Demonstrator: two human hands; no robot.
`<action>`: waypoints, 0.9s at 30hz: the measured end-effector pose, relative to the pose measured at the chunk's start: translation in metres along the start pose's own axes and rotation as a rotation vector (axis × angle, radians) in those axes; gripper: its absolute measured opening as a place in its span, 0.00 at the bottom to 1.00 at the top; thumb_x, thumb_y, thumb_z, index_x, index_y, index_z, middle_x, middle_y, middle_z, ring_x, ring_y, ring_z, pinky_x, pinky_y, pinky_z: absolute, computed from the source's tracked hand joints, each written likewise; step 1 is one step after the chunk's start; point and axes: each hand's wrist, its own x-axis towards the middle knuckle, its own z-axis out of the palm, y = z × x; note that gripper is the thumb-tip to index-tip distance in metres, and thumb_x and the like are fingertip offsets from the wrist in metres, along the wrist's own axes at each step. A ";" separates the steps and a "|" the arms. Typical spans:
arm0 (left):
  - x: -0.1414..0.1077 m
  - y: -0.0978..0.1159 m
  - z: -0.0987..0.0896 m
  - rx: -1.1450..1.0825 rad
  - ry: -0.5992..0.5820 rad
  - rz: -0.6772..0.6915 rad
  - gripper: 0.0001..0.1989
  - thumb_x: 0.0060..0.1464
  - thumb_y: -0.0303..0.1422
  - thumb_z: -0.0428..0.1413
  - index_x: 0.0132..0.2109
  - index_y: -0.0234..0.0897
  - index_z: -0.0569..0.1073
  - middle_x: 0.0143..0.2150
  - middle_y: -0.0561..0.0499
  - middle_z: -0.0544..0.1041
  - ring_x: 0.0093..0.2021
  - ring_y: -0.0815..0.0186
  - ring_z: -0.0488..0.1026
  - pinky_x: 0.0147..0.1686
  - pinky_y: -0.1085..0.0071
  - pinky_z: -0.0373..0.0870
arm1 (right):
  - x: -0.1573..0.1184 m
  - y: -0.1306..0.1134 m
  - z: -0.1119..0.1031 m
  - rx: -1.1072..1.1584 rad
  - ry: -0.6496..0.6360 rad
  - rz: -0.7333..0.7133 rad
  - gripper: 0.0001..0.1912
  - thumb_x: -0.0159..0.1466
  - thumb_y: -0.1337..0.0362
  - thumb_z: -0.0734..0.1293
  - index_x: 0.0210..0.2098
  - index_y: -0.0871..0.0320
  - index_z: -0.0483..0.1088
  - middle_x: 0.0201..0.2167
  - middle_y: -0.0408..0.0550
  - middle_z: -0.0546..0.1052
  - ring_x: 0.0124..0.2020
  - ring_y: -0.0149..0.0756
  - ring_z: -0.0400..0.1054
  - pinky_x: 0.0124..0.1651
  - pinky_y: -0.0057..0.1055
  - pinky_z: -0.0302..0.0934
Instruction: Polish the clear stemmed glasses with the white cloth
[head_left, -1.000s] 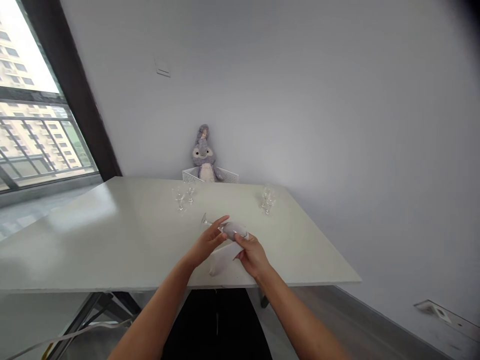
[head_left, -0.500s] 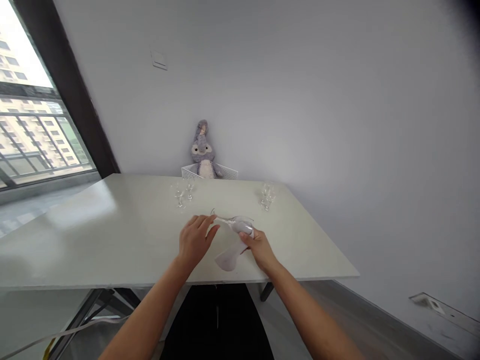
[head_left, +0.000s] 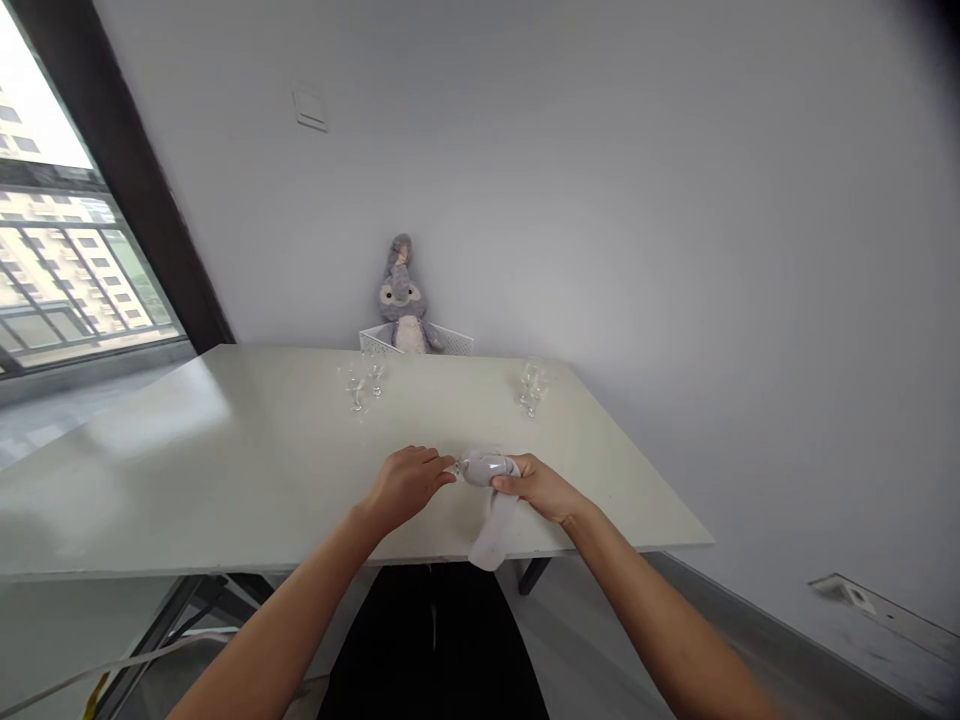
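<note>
Above the front part of the white table [head_left: 285,480], a small clear stemmed glass [head_left: 484,469] is held on its side between my hands. My left hand [head_left: 411,485] pinches the stem or foot end at the left. Around the bowl end at the right, my right hand [head_left: 536,485] is closed on the glass together with a pale cloth [head_left: 495,535]. The cloth hangs down over the table's front edge. The glass's foot is mostly hidden by my left fingers.
Two clear stemmed glasses [head_left: 376,377] stand at the back left, and more glasses [head_left: 531,385] at the back right. Behind the table's far edge, a grey plush toy [head_left: 409,310] sits in a white basket [head_left: 456,343] against the wall.
My left hand has moved right and closed on the stem end. The glass now lies more level, and the cloth's loose end has swung right and down.
</note>
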 end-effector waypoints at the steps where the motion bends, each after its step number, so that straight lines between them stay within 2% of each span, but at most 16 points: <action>1: -0.002 -0.001 0.000 -0.029 -0.005 -0.006 0.16 0.57 0.40 0.44 0.44 0.40 0.72 0.29 0.49 0.73 0.30 0.66 0.68 0.31 0.71 0.59 | -0.004 -0.004 -0.005 -0.061 -0.009 -0.012 0.15 0.50 0.56 0.69 0.31 0.61 0.73 0.23 0.42 0.72 0.24 0.28 0.62 0.28 0.25 0.56; 3: -0.006 -0.005 0.001 -0.061 -0.024 -0.028 0.16 0.57 0.41 0.43 0.44 0.41 0.73 0.28 0.50 0.73 0.30 0.67 0.68 0.30 0.72 0.59 | -0.012 -0.009 -0.015 -0.166 0.017 -0.015 0.13 0.52 0.56 0.68 0.29 0.61 0.73 0.24 0.43 0.73 0.26 0.30 0.63 0.30 0.27 0.56; 4: -0.008 -0.007 0.001 -0.060 -0.032 -0.052 0.17 0.57 0.41 0.43 0.43 0.41 0.73 0.28 0.50 0.73 0.30 0.67 0.68 0.30 0.72 0.58 | -0.016 -0.012 -0.020 -0.210 0.076 -0.020 0.14 0.53 0.55 0.67 0.29 0.61 0.73 0.23 0.43 0.73 0.26 0.32 0.63 0.30 0.28 0.56; 6: -0.010 -0.010 0.003 -0.036 -0.035 -0.136 0.17 0.57 0.41 0.43 0.43 0.41 0.73 0.27 0.50 0.73 0.29 0.67 0.68 0.28 0.72 0.57 | -0.021 -0.015 -0.023 -0.322 0.274 -0.083 0.15 0.56 0.54 0.64 0.32 0.59 0.73 0.25 0.45 0.74 0.27 0.35 0.65 0.32 0.32 0.57; 8: -0.011 -0.012 0.006 -0.009 -0.031 -0.216 0.17 0.57 0.42 0.43 0.42 0.41 0.73 0.26 0.51 0.72 0.28 0.67 0.68 0.27 0.72 0.56 | -0.025 -0.018 -0.016 -0.538 0.436 -0.231 0.17 0.58 0.53 0.61 0.39 0.56 0.72 0.32 0.48 0.75 0.33 0.39 0.66 0.37 0.36 0.57; 10: -0.009 -0.012 0.009 -0.003 -0.033 -0.240 0.16 0.57 0.41 0.44 0.39 0.41 0.74 0.25 0.51 0.71 0.27 0.68 0.67 0.26 0.73 0.55 | -0.026 -0.019 0.002 -0.843 0.429 -0.378 0.17 0.59 0.53 0.60 0.44 0.52 0.70 0.40 0.49 0.75 0.42 0.44 0.64 0.44 0.41 0.54; 12: -0.006 -0.008 0.012 -0.001 -0.024 -0.209 0.16 0.56 0.39 0.44 0.34 0.39 0.74 0.23 0.51 0.70 0.25 0.69 0.65 0.26 0.73 0.55 | -0.024 -0.018 0.022 -1.120 0.322 -0.449 0.15 0.60 0.53 0.60 0.42 0.51 0.72 0.38 0.50 0.75 0.46 0.47 0.61 0.48 0.44 0.50; 14: -0.004 -0.004 0.013 0.025 -0.003 -0.144 0.17 0.57 0.38 0.44 0.29 0.37 0.73 0.23 0.50 0.69 0.25 0.69 0.64 0.26 0.72 0.56 | -0.018 -0.016 0.038 -1.282 0.276 -0.472 0.13 0.61 0.55 0.60 0.36 0.51 0.73 0.33 0.52 0.76 0.46 0.49 0.60 0.49 0.47 0.48; 16: -0.004 0.000 0.012 0.063 0.008 -0.044 0.17 0.57 0.38 0.44 0.27 0.36 0.71 0.23 0.49 0.69 0.26 0.68 0.64 0.28 0.70 0.57 | -0.009 -0.014 0.044 -1.324 0.289 -0.481 0.12 0.61 0.58 0.60 0.38 0.52 0.73 0.34 0.52 0.76 0.47 0.50 0.59 0.51 0.49 0.45; 18: -0.005 0.003 0.009 0.071 0.001 0.073 0.17 0.58 0.37 0.43 0.28 0.36 0.71 0.25 0.48 0.70 0.28 0.67 0.65 0.31 0.69 0.58 | 0.002 -0.015 0.040 -1.238 0.258 -0.461 0.13 0.61 0.59 0.60 0.43 0.51 0.71 0.42 0.51 0.75 0.48 0.48 0.60 0.52 0.48 0.46; 19: -0.006 0.004 0.007 0.062 -0.005 0.119 0.17 0.58 0.37 0.43 0.29 0.37 0.71 0.26 0.48 0.70 0.29 0.67 0.65 0.32 0.69 0.58 | 0.007 -0.017 0.036 -1.144 0.202 -0.436 0.14 0.61 0.59 0.60 0.45 0.50 0.70 0.44 0.49 0.74 0.48 0.46 0.61 0.51 0.46 0.49; 22: -0.008 0.003 0.005 0.032 0.025 0.157 0.15 0.58 0.37 0.43 0.35 0.38 0.72 0.28 0.48 0.71 0.31 0.67 0.66 0.34 0.68 0.59 | 0.020 -0.022 0.017 -0.704 -0.015 -0.275 0.16 0.60 0.53 0.60 0.42 0.51 0.72 0.41 0.45 0.75 0.44 0.41 0.66 0.47 0.39 0.57; 23: -0.009 0.002 0.005 0.032 0.051 0.136 0.14 0.58 0.37 0.43 0.38 0.39 0.72 0.29 0.47 0.72 0.31 0.67 0.66 0.34 0.68 0.59 | 0.024 -0.022 0.012 -0.524 -0.039 -0.205 0.18 0.59 0.51 0.60 0.40 0.54 0.73 0.38 0.46 0.76 0.42 0.40 0.67 0.45 0.37 0.59; 25: -0.010 0.000 0.006 0.039 0.106 0.063 0.14 0.57 0.38 0.44 0.43 0.39 0.71 0.29 0.47 0.72 0.30 0.66 0.66 0.35 0.68 0.60 | 0.029 -0.020 0.006 -0.158 0.042 -0.083 0.22 0.57 0.48 0.60 0.35 0.59 0.73 0.32 0.49 0.77 0.36 0.39 0.69 0.41 0.35 0.61; 27: -0.009 0.001 0.010 0.036 0.162 -0.041 0.15 0.57 0.38 0.45 0.45 0.39 0.70 0.29 0.47 0.73 0.31 0.65 0.67 0.35 0.68 0.60 | 0.033 -0.013 0.009 0.157 0.189 -0.047 0.24 0.56 0.46 0.61 0.33 0.62 0.72 0.30 0.51 0.76 0.33 0.38 0.70 0.37 0.34 0.63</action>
